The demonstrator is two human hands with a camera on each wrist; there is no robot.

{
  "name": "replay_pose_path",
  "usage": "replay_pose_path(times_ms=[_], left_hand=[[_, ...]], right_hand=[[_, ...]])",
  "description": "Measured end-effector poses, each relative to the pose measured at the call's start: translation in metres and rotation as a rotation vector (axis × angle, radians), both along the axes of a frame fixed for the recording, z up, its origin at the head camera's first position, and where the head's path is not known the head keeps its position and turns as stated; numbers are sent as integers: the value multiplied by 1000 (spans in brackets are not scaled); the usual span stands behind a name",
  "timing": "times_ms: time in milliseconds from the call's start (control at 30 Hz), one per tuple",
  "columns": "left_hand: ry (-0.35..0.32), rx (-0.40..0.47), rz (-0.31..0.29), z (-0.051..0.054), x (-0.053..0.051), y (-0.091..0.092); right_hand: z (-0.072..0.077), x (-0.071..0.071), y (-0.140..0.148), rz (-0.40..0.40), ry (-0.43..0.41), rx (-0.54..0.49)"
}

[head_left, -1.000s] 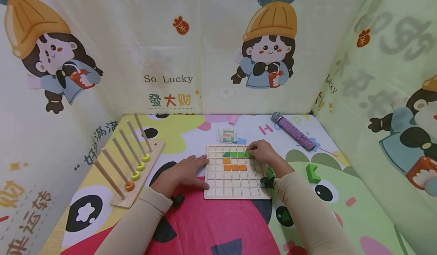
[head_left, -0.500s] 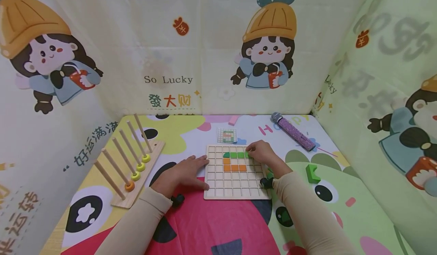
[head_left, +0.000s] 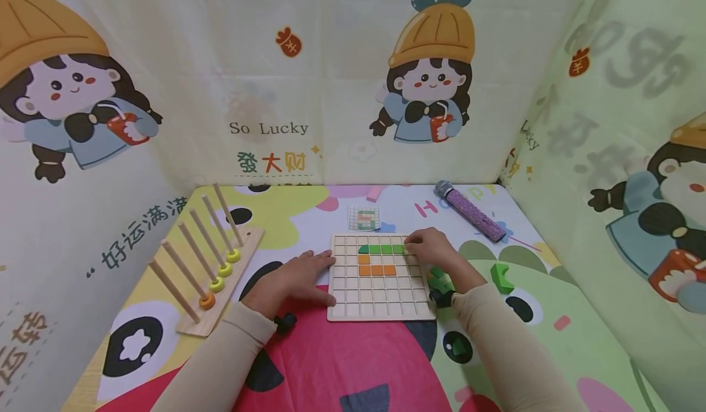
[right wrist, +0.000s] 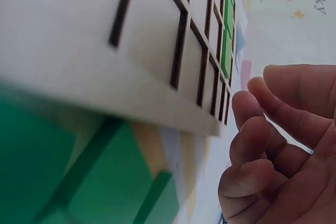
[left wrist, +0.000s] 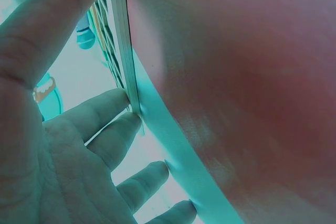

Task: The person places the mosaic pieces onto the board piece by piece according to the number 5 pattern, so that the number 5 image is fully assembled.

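A square wooden grid board (head_left: 380, 308) lies in front of me. In its upper part is a row of green pieces (head_left: 383, 249), with orange pieces (head_left: 377, 270) below in an L shape. My left hand (head_left: 292, 284) rests against the board's left edge, fingers and thumb extended, touching the rim in the left wrist view. Over the board's upper right corner is my right hand (head_left: 432, 249); in the right wrist view its fingers are loosely bent beside the board with nothing between thumb and fingertips. Green pieces (right wrist: 113, 174) lie right of the board, partly under the right wrist.
Behind the board lies a small pattern card (head_left: 364, 218). A pegged wooden stand (head_left: 245, 246) with yellow and orange rings is at left. A purple microphone (head_left: 471, 213) lies at back right, and a notched green block (head_left: 501, 278) sits at right.
My right hand has let go of the green piece at the row's right end and shifted a little right, uncovering that piece. The left hand stays at the board's edge.
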State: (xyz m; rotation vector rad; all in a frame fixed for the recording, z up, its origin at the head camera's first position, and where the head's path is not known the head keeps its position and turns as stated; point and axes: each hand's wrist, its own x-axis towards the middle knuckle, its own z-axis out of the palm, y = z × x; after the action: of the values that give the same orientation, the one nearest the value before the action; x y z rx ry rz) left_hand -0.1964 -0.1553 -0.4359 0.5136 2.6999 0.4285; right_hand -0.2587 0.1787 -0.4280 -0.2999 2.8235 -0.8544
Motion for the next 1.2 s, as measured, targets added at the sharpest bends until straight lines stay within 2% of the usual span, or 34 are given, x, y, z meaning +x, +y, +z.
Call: replay_pose_path(times_ms=[133,433,533,733,833,1033,1200], left_hand=[[-1,3,-1,-1,-1,0],[-8,0,8,-1,-1,0],[-8,0,1,-1,-1,0],[-2,-12,-4,-5,-3,-3],[-1,-12,1,-5,-3,-4],[-3,-9,3,-4,-3,-3],[-9,5,2,-3,-2,-2]], right_hand=[[-3,4,11,-20,-9,-9],[3,26,42,19,-5,21],[5,34,51,27,-21,66],[7,52,69,64,9,236],[11,60,76,15,-3,282],[16,72,81,-155,-122,323],[19,79,81,-224,-162,359]])
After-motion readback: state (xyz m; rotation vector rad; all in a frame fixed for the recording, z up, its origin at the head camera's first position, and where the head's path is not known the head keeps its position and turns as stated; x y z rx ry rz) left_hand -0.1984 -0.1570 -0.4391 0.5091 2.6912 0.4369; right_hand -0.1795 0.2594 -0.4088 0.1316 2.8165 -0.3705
